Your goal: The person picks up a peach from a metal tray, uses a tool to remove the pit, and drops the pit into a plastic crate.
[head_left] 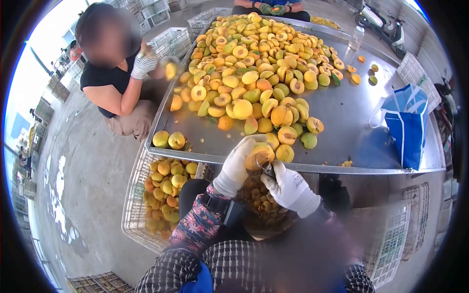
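Observation:
My left hand (236, 168), in a white glove, is closed around a halved yellow peach (258, 157) at the table's near edge. Its cut face, with a brown centre, turns toward my right hand (291, 189), also gloved in white. Between the right thumb and fingers sits a small metal pitting tool (266, 168), its tip against the peach's centre; its handle is mostly hidden. Just beyond my hands a large heap of whole and halved yellow peaches (249, 78) covers much of the metal table (337, 127). Two peaches (169, 140) lie apart at the near left corner.
A white crate (131, 215) of peaches stands left of my legs. Beneath my hands, a container holds brown pits (261, 198). A blue bag (405, 124) and a clear bottle (356, 38) stand on the table. Co-workers sit at the left (115, 83) and far side (273, 7).

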Motion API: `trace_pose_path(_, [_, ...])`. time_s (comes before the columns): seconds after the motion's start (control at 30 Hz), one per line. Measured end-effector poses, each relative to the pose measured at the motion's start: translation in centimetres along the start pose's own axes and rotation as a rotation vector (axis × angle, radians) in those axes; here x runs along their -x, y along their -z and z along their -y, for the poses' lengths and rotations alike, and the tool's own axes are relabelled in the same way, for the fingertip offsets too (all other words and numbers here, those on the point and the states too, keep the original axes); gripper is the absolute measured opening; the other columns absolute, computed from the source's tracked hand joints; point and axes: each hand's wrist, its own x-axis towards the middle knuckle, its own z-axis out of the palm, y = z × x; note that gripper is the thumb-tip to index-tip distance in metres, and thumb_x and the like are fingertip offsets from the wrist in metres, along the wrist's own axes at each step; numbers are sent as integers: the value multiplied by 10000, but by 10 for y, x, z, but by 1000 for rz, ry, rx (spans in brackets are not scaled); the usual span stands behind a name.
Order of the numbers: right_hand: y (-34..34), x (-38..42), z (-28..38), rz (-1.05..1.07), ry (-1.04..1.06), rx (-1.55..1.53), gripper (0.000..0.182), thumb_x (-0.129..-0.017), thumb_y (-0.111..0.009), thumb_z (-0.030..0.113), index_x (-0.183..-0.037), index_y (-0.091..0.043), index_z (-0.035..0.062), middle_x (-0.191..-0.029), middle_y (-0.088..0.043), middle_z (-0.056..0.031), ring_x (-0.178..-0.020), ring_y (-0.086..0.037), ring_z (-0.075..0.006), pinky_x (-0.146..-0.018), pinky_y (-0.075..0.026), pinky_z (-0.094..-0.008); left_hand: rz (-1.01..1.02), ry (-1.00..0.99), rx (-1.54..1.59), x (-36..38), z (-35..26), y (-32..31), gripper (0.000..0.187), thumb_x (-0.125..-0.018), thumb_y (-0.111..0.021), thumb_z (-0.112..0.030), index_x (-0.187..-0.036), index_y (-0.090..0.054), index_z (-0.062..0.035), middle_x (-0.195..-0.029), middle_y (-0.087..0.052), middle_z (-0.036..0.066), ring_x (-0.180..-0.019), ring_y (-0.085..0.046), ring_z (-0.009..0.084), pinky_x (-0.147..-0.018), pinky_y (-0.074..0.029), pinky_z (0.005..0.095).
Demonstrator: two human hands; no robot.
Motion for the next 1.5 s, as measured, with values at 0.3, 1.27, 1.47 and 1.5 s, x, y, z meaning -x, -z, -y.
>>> trace_pose_path(0.3, [-9, 4, 3, -59, 7, -9, 227, -943, -595, 179, -1045, -500, -1, -743, -598, -210, -687, -601, -404, -590, -450, -458, -279, -66, -25, 5, 3, -21, 556, -1006, -484, -461, -1072, -590, 81, -990, -667, 187, -850, -671, 248, -792, -551, 347])
trace_pose_path(1.27, [14, 32, 6, 511, -643, -1595, 349, -1050, -402, 375, -998, -557, 66, -595, -410, 12, -403, -365, -91, -378, -313, -235, -299, 47, 77, 8, -2, -45, 457, -963, -600, -405, -1014, -585, 49, -922, -651, 160, -782, -690, 300, -682, -579, 378])
trace_pose_path(1.47, [22, 60, -18, 427, -221, -255, 342, -984, -525, 299, -1173, -494, 14, -714, -571, -147, -632, -606, -286, -560, -480, -369, -269, -266, -250, 31, -50, 7, 374, -984, -572, -367, -1036, -620, 1, -1043, -669, 139, -859, -683, 234, -749, -573, 347])
trace_pose_path(1.5, [25, 63, -11, 406, -228, -23, 402, -954, -562, 291, -1228, -480, 9, -784, -610, -214, -734, -652, -373, -636, -525, -438, -373, -314, -346, 43, -70, 20, 351, -978, -587, -343, -1037, -637, -1, -1051, -673, 131, -861, -675, 213, -749, -566, 326])
